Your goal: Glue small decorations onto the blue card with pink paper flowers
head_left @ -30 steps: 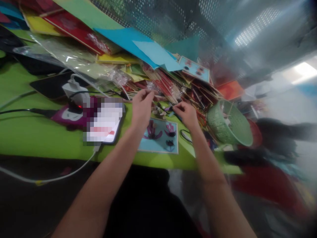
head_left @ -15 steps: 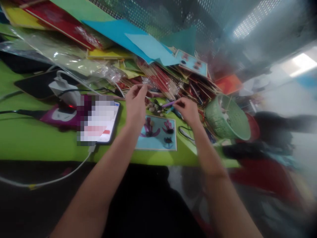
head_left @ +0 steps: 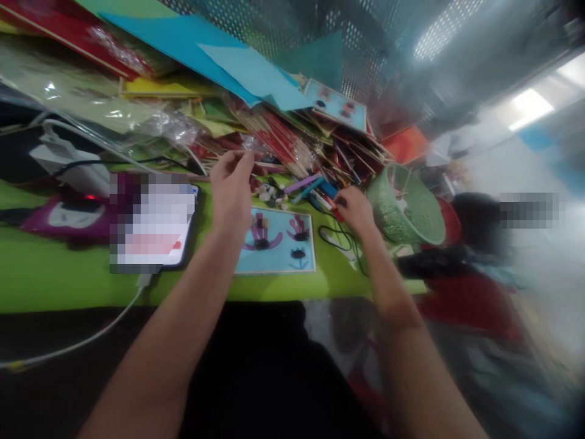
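Observation:
My left hand [head_left: 233,183] hovers over the upper left corner of a light blue picture card [head_left: 274,259], its fingers pinched; anything between them is too small to make out. The card carries purple and dark flower shapes. Beyond it are small pebbles [head_left: 270,194], a purple strip [head_left: 302,183] and a teal strip [head_left: 308,189]. My right hand [head_left: 354,206] is closed at the fingertips by dark tools and a black cable [head_left: 340,228], right of the card; what it grips, if anything, is unclear.
At left lie a phone [head_left: 167,213] with a white cable and a purple power strip [head_left: 68,213]. Sticks [head_left: 274,137], plastic bags and coloured sheets [head_left: 183,42] pile up behind. A green basket [head_left: 411,207] stands at right, with a second card [head_left: 336,105] at the back.
My right hand has moved away from the purple strip, which now lies among the tools, toward the dark tools and cable. My left hand stays pinched. The whole view has shifted.

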Demonstrator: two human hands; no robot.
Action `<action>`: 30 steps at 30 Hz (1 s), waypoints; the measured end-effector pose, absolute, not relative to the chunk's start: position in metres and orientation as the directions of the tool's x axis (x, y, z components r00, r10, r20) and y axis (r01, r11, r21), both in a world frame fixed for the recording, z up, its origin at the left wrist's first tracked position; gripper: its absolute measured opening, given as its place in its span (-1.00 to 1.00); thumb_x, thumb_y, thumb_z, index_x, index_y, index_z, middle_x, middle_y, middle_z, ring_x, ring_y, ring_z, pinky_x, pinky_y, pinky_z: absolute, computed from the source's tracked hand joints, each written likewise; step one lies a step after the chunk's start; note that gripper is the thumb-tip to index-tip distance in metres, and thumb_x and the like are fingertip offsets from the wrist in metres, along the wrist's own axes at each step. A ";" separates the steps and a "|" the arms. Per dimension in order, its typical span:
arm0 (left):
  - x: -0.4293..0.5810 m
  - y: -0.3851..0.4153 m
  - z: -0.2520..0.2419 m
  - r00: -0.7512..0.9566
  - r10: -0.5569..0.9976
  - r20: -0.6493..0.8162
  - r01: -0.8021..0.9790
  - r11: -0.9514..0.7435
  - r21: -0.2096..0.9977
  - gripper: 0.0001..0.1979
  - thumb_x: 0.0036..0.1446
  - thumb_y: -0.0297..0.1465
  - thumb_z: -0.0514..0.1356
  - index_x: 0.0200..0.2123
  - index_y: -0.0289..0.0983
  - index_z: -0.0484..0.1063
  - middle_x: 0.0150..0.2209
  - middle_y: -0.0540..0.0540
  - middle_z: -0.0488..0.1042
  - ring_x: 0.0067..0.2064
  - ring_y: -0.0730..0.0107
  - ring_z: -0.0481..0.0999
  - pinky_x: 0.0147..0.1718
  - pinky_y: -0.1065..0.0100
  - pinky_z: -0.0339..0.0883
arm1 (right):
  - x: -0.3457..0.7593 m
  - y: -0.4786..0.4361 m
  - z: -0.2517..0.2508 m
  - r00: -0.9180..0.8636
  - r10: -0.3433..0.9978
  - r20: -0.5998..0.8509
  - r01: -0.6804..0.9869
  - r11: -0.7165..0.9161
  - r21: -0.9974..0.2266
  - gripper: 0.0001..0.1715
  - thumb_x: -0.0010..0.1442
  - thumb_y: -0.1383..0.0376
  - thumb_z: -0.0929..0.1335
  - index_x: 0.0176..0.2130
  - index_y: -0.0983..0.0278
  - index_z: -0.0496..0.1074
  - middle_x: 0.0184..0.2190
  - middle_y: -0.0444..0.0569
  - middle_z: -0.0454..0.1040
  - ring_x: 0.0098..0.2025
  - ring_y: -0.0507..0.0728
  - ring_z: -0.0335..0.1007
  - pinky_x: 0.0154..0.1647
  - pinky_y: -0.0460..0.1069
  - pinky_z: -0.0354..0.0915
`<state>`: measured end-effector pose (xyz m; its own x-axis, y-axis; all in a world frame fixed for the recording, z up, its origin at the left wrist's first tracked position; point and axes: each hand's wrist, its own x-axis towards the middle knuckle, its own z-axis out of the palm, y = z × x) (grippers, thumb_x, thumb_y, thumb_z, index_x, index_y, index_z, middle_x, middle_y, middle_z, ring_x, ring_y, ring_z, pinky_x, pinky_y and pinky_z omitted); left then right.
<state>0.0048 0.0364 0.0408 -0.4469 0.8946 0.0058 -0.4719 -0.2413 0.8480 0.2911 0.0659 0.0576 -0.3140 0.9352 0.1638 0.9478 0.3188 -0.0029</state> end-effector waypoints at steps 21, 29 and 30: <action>0.033 0.017 0.032 0.379 0.912 0.157 -0.032 -0.157 0.987 -0.74 0.19 -0.22 0.19 -0.42 -0.26 0.51 -0.46 -0.02 0.52 -0.41 0.37 0.45 -0.42 0.36 0.24 | 0.228 0.090 0.067 -0.438 0.861 0.259 0.878 0.472 -0.083 -0.81 0.22 0.29 0.35 -0.21 0.27 0.56 -0.26 0.06 0.57 -0.22 0.22 0.45 -0.15 0.06 0.29; 0.026 0.010 0.046 0.752 0.635 0.177 -0.052 -0.211 0.976 -0.64 0.24 -0.11 0.21 -0.33 -0.31 0.56 -0.36 -0.07 0.56 -0.32 0.41 0.48 -0.31 0.40 0.30 | 0.144 0.107 0.072 -0.654 0.719 0.235 0.688 0.694 -0.212 -0.75 0.27 0.35 0.33 -0.15 0.23 0.62 -0.16 0.04 0.62 -0.06 0.21 0.50 0.03 0.08 0.33; 0.025 0.009 0.047 0.788 0.585 0.192 -0.088 -0.201 0.976 -0.62 0.24 -0.08 0.21 -0.32 -0.30 0.56 -0.35 -0.07 0.56 -0.31 0.41 0.49 -0.29 0.40 0.31 | 0.132 0.110 0.071 -0.676 0.704 0.215 0.670 0.710 -0.216 -0.74 0.27 0.36 0.33 -0.16 0.24 0.63 -0.17 0.03 0.62 -0.07 0.21 0.51 0.03 0.07 0.33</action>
<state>0.0249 0.0093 0.0468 0.7883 0.5847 0.1915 -0.0878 -0.2013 0.9756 0.1320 0.1098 0.0712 -0.6763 0.7045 0.2151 0.6705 0.7097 -0.2163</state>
